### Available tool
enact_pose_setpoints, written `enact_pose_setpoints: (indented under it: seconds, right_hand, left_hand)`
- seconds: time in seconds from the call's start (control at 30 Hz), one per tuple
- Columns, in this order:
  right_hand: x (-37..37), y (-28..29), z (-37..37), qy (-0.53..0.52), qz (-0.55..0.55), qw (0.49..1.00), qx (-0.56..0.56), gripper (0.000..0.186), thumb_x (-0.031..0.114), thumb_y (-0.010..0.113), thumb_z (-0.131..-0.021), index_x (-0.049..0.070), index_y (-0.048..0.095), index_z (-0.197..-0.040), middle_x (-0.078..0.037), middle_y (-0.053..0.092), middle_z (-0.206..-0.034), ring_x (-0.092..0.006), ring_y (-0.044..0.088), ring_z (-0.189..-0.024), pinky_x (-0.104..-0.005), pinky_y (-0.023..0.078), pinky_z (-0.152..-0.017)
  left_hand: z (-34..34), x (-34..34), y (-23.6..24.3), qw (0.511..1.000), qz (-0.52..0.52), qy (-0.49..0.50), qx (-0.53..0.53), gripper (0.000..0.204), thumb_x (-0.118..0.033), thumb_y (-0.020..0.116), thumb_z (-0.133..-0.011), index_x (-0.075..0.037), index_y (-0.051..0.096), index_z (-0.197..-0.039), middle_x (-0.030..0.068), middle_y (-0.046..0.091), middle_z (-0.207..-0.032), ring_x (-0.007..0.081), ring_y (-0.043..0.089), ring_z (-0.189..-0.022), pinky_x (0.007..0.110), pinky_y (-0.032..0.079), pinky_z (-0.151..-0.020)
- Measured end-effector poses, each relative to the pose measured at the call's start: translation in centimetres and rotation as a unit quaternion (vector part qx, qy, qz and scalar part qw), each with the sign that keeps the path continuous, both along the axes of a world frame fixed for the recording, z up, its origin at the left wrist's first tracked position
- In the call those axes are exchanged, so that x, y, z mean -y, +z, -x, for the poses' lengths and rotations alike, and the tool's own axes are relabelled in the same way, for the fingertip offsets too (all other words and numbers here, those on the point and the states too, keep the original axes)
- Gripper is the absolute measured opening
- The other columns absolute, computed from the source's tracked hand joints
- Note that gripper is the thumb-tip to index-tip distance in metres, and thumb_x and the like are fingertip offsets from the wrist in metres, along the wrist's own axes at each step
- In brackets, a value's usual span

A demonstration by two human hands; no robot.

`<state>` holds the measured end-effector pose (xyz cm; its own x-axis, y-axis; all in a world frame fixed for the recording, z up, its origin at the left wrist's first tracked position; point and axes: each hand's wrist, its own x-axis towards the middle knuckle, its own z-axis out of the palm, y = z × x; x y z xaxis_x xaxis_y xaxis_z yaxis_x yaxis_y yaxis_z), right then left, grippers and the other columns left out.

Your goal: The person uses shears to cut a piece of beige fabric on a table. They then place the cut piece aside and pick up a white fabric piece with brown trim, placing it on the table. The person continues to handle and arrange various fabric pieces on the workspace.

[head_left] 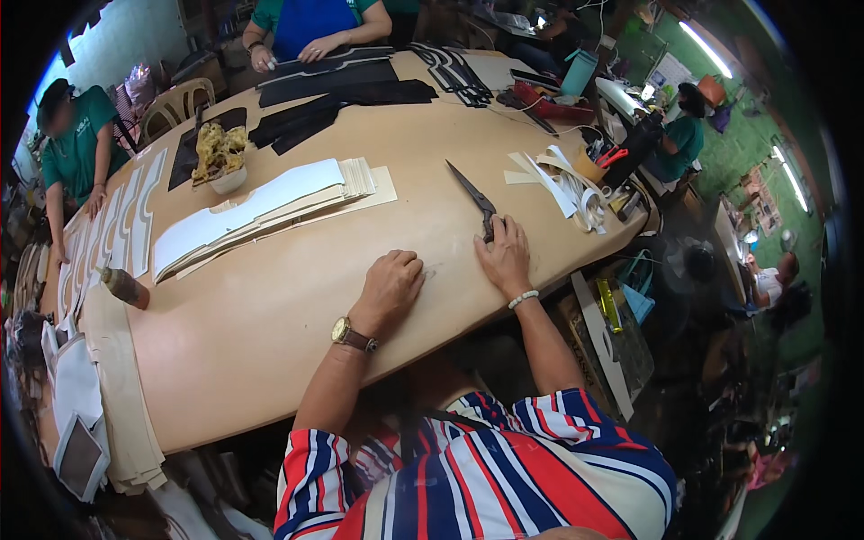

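Both our hands rest on the table [270, 333], left hand [390, 286] loosely curled and empty, right hand [506, 256] gripping the scissors [474, 199], whose far-pointing blades could, we judge, nick the paper strips [567, 184] at right.

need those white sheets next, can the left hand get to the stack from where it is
Probably yes: the left hand rests on bare table, and nothing lies between it and the stack of white sheets.

scissors [474, 199] | dark metal, long pointed blades, looking closed | lying flat on the tan table [270, 306], tips pointing away from the person toward the far side | handle end sitting under the right hand [506, 257] fingers near the table's near-right edge | blades lying bare on tabletop, clear of the cut pieces
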<state>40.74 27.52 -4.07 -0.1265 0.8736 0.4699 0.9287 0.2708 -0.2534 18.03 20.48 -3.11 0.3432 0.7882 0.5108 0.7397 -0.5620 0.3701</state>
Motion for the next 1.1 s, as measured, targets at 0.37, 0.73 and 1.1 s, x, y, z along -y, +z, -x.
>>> enact_pose_setpoints:
  seconds: [0.37,0.73,1.1]
  right_hand:
    - [0.1,0.1,0.2,-0.002,0.004,1.000,-0.004,0.052,0.033,0.058,-0.079,0.000,0.049,-0.118,-0.022,0.045,-0.123,-0.0378,0.042,-0.113,-0.0462,0.033,-0.098]
    - [0.2,-0.1,0.1,0.000,0.002,1.000,-0.004,0.056,0.033,0.058,-0.080,-0.001,0.046,-0.122,-0.023,0.045,-0.124,-0.0387,0.041,-0.114,-0.0470,0.032,-0.099]
    - [-0.2,-0.3,0.0,0.011,-0.012,1.000,-0.002,0.054,0.033,0.058,-0.079,-0.001,0.048,-0.119,-0.021,0.047,-0.117,-0.0365,0.043,-0.111,-0.0452,0.034,-0.097]
  left_hand:
    - [0.1,-0.3,-0.5,1.000,-0.003,0.001,0.000,0.012,-0.011,0.060,-0.078,-0.003,0.061,-0.086,0.0100,0.062,-0.094,0.0267,0.057,-0.087,0.036,0.048,-0.076]
    - [-0.2,-0.1,0.0,1.000,0.014,0.003,-0.022,0.010,-0.010,0.061,-0.078,-0.002,0.060,-0.083,0.0101,0.061,-0.090,0.0266,0.057,-0.086,0.037,0.048,-0.075]
    - [-0.2,0.3,1.2,0.999,0.030,0.010,0.008,0.010,-0.009,0.059,-0.079,-0.002,0.062,-0.086,0.0119,0.062,-0.094,0.0295,0.058,-0.089,0.038,0.047,-0.077]
